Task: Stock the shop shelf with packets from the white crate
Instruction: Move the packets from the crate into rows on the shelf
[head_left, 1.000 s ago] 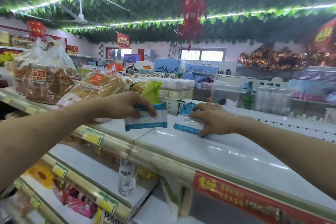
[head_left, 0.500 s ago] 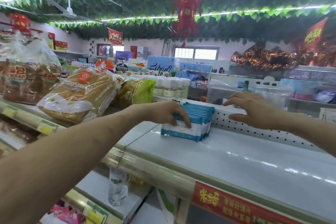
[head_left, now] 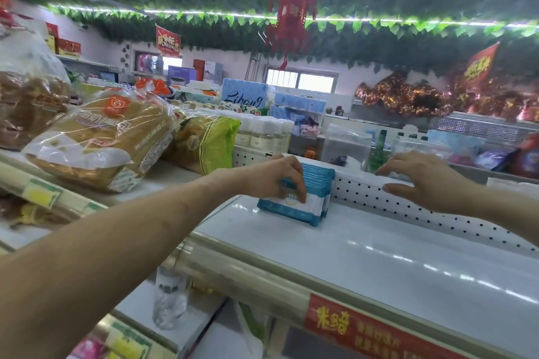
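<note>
On white metal top shelf [head_left: 379,256]: blue-and-white plastic packets [head_left: 313,198] stand in a row running back to perforated white panel [head_left: 408,207]. Left hand [head_left: 271,181], nearer, curls over front packet, gripping it. Right hand [head_left: 423,181] spread, empty, on panel rim.

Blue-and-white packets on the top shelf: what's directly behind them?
The perforated white back panel runs behind the packets; the left hand grips the front one. Whether the rearmost touches it is hidden.

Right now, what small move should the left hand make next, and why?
Probably let go: the left hand grips the front of the blue-and-white packets, which already stand in a row on the shelf against the perforated back panel.
</note>
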